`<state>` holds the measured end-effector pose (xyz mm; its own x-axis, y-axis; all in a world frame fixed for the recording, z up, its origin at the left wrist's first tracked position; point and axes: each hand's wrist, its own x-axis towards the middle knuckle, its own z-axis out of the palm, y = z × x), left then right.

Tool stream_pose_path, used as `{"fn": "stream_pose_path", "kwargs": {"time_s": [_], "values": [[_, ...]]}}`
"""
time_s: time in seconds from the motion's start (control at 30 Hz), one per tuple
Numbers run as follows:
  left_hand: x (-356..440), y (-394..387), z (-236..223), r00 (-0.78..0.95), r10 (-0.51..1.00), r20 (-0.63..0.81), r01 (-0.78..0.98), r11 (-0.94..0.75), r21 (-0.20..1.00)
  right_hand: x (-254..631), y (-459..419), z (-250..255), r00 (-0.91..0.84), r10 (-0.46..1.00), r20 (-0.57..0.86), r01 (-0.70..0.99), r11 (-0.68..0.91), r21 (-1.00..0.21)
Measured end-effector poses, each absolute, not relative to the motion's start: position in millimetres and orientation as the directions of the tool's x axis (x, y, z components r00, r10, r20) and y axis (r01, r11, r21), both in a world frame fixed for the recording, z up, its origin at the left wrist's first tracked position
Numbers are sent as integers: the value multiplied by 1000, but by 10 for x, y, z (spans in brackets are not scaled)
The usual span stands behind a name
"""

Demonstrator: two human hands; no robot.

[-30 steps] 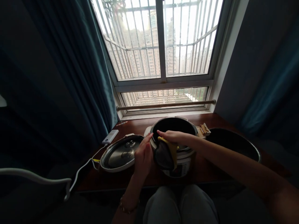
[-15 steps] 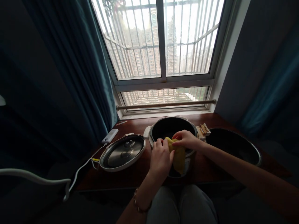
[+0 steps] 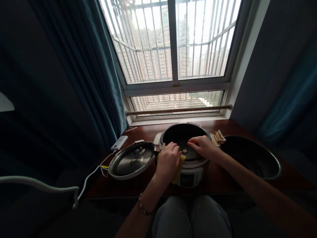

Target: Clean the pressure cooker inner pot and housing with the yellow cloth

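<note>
An open electric pressure cooker [image 3: 192, 167] stands on the dark wooden sill in front of me, its black cavity showing. My left hand [image 3: 168, 161] is closed on a yellow cloth [image 3: 180, 165] and presses it against the cooker's near left rim. My right hand [image 3: 202, 146] rests on the near rim, fingers curled over the edge, with nothing seen in it. The cooker's steel lid [image 3: 132, 159] lies upside down just left of my left hand.
A dark inner pot [image 3: 251, 158] sits to the right of the cooker. A white power bank [image 3: 119, 142] with a cable [image 3: 86, 180] lies at the left. A small beige part [image 3: 219, 136] sits beside the cooker. Teal curtains hang on both sides of the barred window.
My left hand took the yellow cloth and moved it to the cooker's left rim. My right hand let go of the cloth and settled on the rim.
</note>
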<state>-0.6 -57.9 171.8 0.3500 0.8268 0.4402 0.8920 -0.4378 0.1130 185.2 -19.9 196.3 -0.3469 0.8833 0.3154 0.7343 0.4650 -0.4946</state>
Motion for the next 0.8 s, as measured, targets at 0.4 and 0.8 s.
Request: {"fn": "stream_pose_path", "kwargs": {"time_s": [0.4,0.8], "values": [[650,-639,1438,388,787,479,866,-489,102,2105,-205,1335,-120,831,543,788,412,-457],[-704,407,1602,755,606,251,554,-794,249,2128,-218,1138,-107,610,785,659,635,-404]]}}
